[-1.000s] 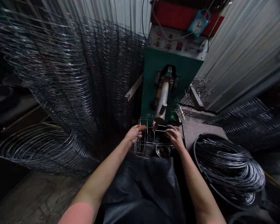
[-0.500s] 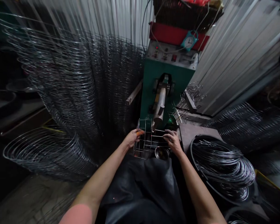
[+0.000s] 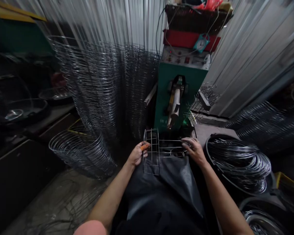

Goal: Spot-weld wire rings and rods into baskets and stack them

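Observation:
My left hand (image 3: 137,153) is closed on the left side of a welded wire frame (image 3: 158,147), with orange wrapping on a finger. Long straight wires stick out of the frame to the right. At their far ends is my right hand (image 3: 195,150), fingers bent around the wire tips. The frame hangs over my black apron (image 3: 161,192), just below and in front of the metal arm (image 3: 175,104) of a green machine (image 3: 166,81). Its tip stands apart from the wires. A round metal bowl (image 3: 177,151) shows partly behind the wires.
Tall stacks of wire rings (image 3: 93,85) stand to the left, with a shorter stack (image 3: 80,153) in front. At right is a black tub (image 3: 208,153) of wire hoops, with another tub (image 3: 245,204) below it. A teal clock (image 3: 201,43) hangs above the machine's panel.
Both hands have drawn the wire frame back from the machine's arm toward my apron. My right hand has moved slightly farther from the left. The view has swung left.

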`<state>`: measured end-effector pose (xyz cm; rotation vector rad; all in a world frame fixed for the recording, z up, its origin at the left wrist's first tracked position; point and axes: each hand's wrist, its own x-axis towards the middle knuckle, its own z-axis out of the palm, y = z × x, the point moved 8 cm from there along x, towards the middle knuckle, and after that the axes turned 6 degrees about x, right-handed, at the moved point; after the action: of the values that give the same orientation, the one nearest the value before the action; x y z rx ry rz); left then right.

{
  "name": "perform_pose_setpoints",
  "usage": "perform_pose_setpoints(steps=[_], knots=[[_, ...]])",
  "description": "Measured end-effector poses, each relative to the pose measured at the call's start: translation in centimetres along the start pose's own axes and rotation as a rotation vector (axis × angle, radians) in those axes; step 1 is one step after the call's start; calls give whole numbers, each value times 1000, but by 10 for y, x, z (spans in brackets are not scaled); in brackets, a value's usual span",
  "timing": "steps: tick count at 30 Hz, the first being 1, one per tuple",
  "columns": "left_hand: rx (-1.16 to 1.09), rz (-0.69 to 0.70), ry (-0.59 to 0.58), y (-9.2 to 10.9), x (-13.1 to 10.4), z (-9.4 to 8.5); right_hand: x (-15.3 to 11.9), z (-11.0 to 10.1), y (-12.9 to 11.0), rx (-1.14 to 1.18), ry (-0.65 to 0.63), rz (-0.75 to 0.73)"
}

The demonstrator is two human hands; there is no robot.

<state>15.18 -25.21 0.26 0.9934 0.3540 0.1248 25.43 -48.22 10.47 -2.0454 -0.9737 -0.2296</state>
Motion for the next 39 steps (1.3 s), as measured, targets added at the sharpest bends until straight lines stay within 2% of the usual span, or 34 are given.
perform_pose_setpoints(steps=[3,9,14,22,26,29,31,33,36,39], knots=[[-44,-26,-16,0,-2,-6,1,-5,12,93,-8,137],[-181,-196,-17,-13,11,-8,-1,-4,37,366,-23,372],[-194,-301,-12,-25,18,-13,-2,-8,40,431,-66,447],[-226,-420,7,-48,21,-20,9,-6,21,498,-165,475],[-246,-418,20,-45,20,-36,-11,-4,33,727,-249,527],[-285,-379,75,-42,17,-63,-48,12,54,947,-313,565],[-320,-382,125,-45,16,-81,-75,36,65,982,-423,591],[-354,-413,150,-50,16,-93,-92,64,65,954,-579,570],[-403,-468,139,-52,21,-94,-92,89,39,914,-778,414],[-418,-534,37,-50,26,-78,-77,81,4,958,-846,256]])
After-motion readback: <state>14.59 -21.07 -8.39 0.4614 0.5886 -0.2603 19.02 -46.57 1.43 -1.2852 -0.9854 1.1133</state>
